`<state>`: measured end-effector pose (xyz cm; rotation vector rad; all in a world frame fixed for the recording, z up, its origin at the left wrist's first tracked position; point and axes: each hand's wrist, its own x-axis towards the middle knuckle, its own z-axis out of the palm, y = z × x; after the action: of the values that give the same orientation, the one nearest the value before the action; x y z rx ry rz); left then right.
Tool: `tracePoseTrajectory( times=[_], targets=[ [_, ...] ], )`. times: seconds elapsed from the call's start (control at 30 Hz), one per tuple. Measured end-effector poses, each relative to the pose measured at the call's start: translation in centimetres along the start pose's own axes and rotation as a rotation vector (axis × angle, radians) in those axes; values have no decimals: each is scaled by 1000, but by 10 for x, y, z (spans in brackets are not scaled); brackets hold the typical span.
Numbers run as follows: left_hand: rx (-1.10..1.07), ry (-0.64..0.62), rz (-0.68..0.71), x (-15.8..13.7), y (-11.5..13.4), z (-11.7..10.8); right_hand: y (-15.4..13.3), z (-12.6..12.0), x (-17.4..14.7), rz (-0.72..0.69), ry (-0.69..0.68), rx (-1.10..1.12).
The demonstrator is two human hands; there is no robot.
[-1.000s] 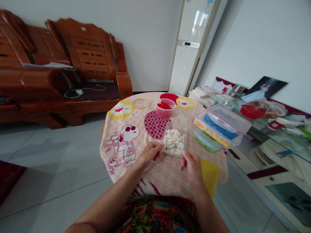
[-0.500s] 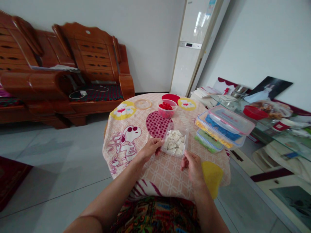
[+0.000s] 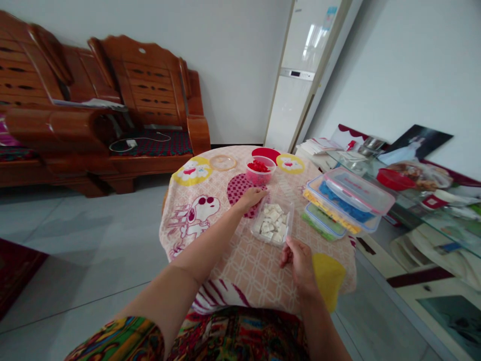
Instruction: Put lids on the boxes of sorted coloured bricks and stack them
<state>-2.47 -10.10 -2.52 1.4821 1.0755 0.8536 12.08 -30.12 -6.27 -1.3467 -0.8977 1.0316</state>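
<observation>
A clear plastic container [image 3: 256,229] filled with white squarish pieces [image 3: 273,220] rests on the round table in front of me. My right hand [image 3: 298,256] grips its near right corner, thumb on the rim and the other fingers curled below. At the far left corner, my left hand [image 3: 254,196] pinches the container's edge, its fingers partly hidden. Just beyond stands a round clear tub [image 3: 259,178] with red pieces [image 3: 259,166] in it.
Stacked lidded boxes [image 3: 349,200] with blue, yellow and green contents stand at the table's right. A round clear lid [image 3: 223,162] lies at the back left. Right of the table is a cluttered glass-topped cabinet [image 3: 443,220]; a wooden sofa [image 3: 150,100] is behind left.
My left hand has moved from the container's near left side away from me to its far left corner. The right hand stays at the near right corner. The view has shifted slightly.
</observation>
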Motion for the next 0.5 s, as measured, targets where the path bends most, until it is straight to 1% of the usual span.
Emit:
tracePoseTrajectory(
  times=[0.1,0.27,0.4,0.5],
  targets=[
    [-29,42,-5,11,4,7,-3,1,0,12,-5,17],
    [-30,30,17,17,6,9,-3,3,1,17,0,20],
    [-40,35,44,19,1,10,-4,4,1,7,-8,16],
    [-73,68,35,17,-7,12,-4,4,2,17,-7,28]
  ],
)
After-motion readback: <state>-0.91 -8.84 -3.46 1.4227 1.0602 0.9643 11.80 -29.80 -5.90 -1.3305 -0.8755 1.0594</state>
